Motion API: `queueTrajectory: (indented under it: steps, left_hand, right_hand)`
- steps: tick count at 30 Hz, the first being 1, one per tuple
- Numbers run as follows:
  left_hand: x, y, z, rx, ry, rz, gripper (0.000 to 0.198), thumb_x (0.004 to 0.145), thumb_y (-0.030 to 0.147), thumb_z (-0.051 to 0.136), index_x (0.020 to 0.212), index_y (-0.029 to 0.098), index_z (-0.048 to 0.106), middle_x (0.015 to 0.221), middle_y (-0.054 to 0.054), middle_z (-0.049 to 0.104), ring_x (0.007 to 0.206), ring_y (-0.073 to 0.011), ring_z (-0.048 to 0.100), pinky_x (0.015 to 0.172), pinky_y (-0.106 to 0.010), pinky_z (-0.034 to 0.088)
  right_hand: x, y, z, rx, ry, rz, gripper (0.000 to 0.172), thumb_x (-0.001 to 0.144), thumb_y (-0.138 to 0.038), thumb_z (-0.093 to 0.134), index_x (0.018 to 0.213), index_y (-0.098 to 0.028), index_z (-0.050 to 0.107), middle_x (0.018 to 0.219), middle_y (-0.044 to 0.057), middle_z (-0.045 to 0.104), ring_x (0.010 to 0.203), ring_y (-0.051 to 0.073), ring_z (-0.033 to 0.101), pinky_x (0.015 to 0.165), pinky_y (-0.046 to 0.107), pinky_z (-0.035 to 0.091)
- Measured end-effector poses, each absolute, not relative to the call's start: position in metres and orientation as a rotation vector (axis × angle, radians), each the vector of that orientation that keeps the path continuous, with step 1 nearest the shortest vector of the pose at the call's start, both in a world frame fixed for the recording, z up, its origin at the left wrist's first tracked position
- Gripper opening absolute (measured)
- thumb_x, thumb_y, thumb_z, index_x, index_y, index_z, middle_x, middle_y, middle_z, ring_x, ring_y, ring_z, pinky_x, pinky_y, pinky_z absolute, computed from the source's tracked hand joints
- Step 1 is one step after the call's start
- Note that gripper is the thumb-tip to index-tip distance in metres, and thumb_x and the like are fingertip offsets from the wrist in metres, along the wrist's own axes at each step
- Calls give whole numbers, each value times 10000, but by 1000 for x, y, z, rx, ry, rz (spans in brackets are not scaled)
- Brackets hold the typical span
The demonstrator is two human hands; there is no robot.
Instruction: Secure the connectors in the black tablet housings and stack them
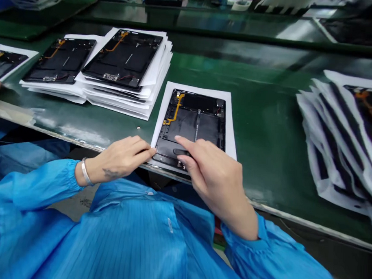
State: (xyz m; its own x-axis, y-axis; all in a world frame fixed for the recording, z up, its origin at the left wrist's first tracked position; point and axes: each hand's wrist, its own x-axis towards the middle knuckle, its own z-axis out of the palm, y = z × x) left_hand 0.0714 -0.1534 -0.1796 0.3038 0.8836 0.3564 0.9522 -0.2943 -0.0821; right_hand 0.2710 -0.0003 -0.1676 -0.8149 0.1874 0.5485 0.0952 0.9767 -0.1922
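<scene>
Blue sleeves (pixel 34 187); left hand (pixel 118 161) curled against tablet housing (pixel 193 119); right hand (pixel 212 173) spread on it.

Landmark: a tablet back panel (pixel 191 123), lying on a paper sheet (pixel 162 118) on the surface (pixel 260 117), close to the surface's near edge.
Left of the panel: a stack of panels on paper (pixel 124 58); beyond it, a second panel on a paper pile (pixel 59 59); beyond that, a third panel (pixel 8 62) at the view's edge.
Right of the panel: a slumped pile of papered panels (pixel 335 136), well apart.
Behind the panel: a second bench (pixel 208 16).
On the panel: the right hand (pixel 210 175), its fingers (pixel 182 149) resting on the lower part.
Beside the panel: the left hand (pixel 119 159), at the lower left corner, touching the edge.
</scene>
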Motion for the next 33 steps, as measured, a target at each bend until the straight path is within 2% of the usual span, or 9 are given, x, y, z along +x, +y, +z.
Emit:
queueTrajectory:
  steps: [2,4,6,8,11,15,19,26,33]
  left_hand:
    - [64,-149,-184,-2329,-1812,-498,331,1026,270,526,1318,121,569,1272,-145,650,1121,-261,620,919,-405,573]
    - [58,-144,-188,-2377,-1872,-592,491,1021,379,537,1440,129,478,1495,-176,506,1378,-301,485,1100,-474,490]
    - [55,-139,-192,-2444,-1880,-645,565,1019,413,533,1493,126,421,1578,-181,411,1480,-292,379,1194,-485,399]
    - [56,-136,-195,-2484,-1897,-675,564,1023,412,529,1500,132,418,1590,-171,399,1498,-270,362,1230,-473,349]
    - [59,-135,-199,-2476,-1953,-663,550,1035,405,508,1505,135,414,1604,-152,380,1505,-251,352,1247,-462,315]
    - [62,-135,-202,-2445,-1972,-622,540,1049,392,482,1521,148,389,1620,-121,358,1498,-247,366,1258,-462,285]
    - [63,-134,-203,-2435,-1935,-614,530,1057,398,462,1508,126,405,1604,-124,389,1484,-237,388,1259,-438,279]
    - [64,-133,-200,-2434,-1918,-599,508,1062,379,452,1489,104,430,1587,-124,418,1486,-222,383,1254,-431,285]
    - [65,-133,-200,-2456,-1921,-619,492,1068,356,430,1480,86,437,1576,-137,433,1485,-233,384,1246,-460,302]
  right_hand:
    - [271,-3,-170,-209,-2501,198,289,1050,-236,475,1255,-99,626,850,47,674,740,171,629,644,286,458]
    - [270,-5,-173,-181,-2530,252,269,1045,-190,474,1259,-117,619,840,35,669,704,150,629,628,267,464]
    - [268,-7,-176,-150,-2576,302,253,1035,-161,480,1233,-131,635,856,44,664,721,152,630,633,262,478]
    - [266,-7,-179,-127,-2611,323,244,1013,-128,509,1212,-132,650,936,73,679,818,175,642,691,275,507]
    - [262,-9,-186,-86,-2634,366,318,986,-61,517,1279,-133,619,1078,104,695,951,199,638,802,308,539]
    - [260,-12,-194,-70,-2588,430,379,972,-17,505,1311,-160,594,1113,100,702,985,185,642,846,310,552]
    - [261,-15,-195,-115,-2612,361,375,966,-10,509,1287,-174,612,1096,96,696,978,184,648,829,301,555]
    - [261,-16,-192,-134,-2664,279,328,961,-7,528,1250,-118,636,1073,112,697,951,188,646,811,289,540]
    - [257,-18,-181,-16,-2737,-33,255,979,-32,507,1187,-29,655,1004,127,730,808,180,614,671,298,490]
